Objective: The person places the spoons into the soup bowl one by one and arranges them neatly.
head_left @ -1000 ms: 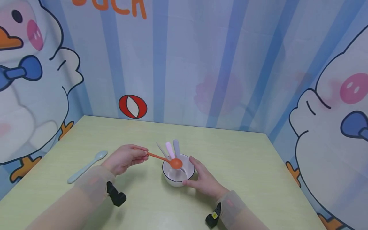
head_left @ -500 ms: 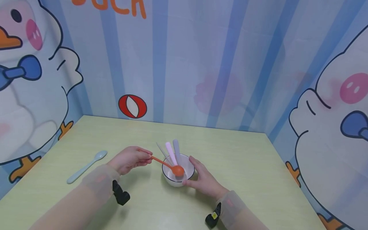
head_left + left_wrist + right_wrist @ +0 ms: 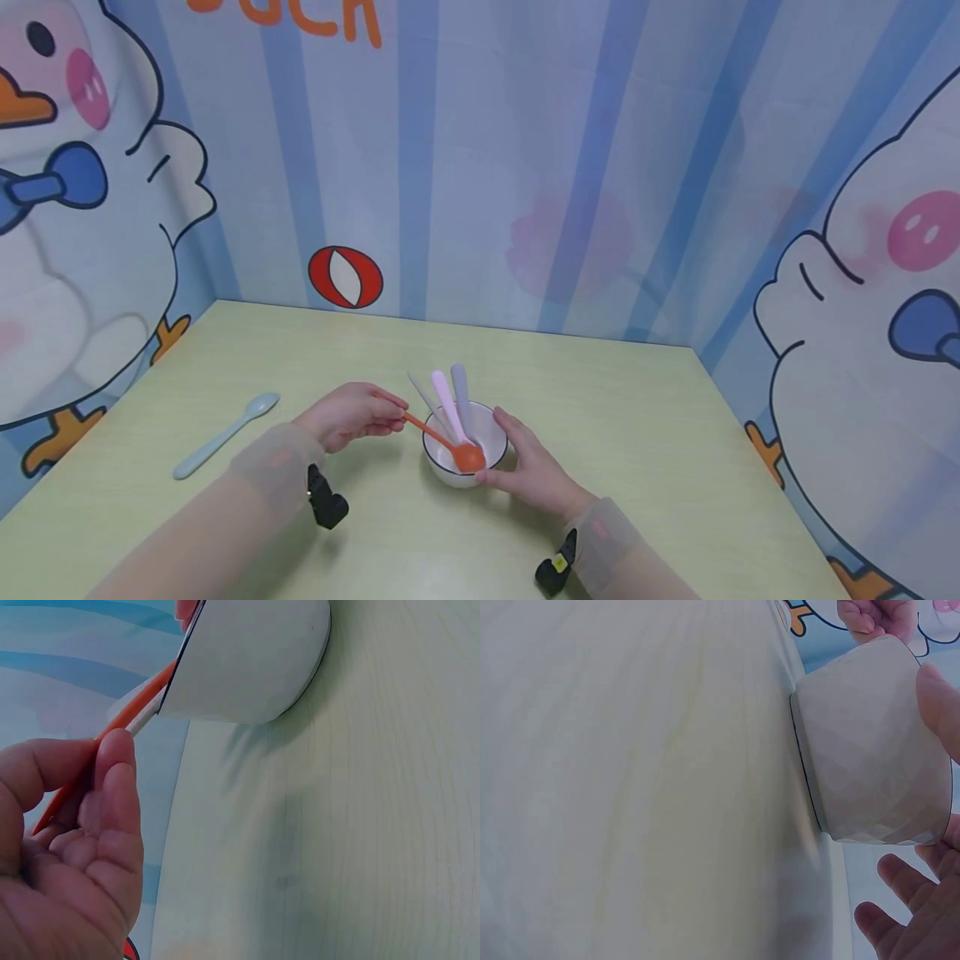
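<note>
My left hand (image 3: 358,417) pinches an orange spoon (image 3: 468,457) by its handle, left of a white bowl (image 3: 450,477) with a dark rim. In the head view the spoon's round head is over the bowl's near inside. My right hand (image 3: 542,475) holds the bowl from the right, thumb on the near side and fingers on the far side. Leaning in the bowl are a pink handle (image 3: 442,390), a lavender handle (image 3: 460,387) and a thin pale handle (image 3: 422,390); their lower ends are partly hidden. The left wrist view shows the orange handle (image 3: 142,701) between thumb and fingers.
A light blue spoon (image 3: 223,437) lies on the pale wooden table (image 3: 622,417), left of my left hand. A blue striped curtain (image 3: 480,167) with duck figures stands behind and beside the table.
My left hand has moved right, bringing the orange spoon lower and nearer the bowl's near side. The right hand and the bowl have stayed in place.
</note>
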The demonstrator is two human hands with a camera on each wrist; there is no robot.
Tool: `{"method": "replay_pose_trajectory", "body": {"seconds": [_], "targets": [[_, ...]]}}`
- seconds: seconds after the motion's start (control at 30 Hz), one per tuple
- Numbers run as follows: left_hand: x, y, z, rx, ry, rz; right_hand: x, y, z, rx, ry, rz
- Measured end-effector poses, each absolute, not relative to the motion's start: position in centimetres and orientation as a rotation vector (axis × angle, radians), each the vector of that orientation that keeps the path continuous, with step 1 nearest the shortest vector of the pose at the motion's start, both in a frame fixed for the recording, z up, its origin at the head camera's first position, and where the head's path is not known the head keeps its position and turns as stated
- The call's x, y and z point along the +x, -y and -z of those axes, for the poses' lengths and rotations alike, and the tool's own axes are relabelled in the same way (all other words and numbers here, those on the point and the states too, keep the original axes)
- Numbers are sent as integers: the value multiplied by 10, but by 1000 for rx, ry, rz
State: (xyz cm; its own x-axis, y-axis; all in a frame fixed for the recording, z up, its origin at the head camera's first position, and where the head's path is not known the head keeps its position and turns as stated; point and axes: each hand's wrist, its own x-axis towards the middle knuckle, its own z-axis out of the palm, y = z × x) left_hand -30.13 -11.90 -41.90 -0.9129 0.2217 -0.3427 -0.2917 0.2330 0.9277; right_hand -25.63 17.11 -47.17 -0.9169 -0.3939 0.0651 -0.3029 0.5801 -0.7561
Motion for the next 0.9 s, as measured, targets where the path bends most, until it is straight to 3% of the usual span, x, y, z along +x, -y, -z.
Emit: {"method": "replay_pose_trajectory", "body": {"seconds": [0.9], "targets": [[-311, 102, 428, -165, -2070, -1842, -260, -173, 477, -606, -2694, 1259]]}}
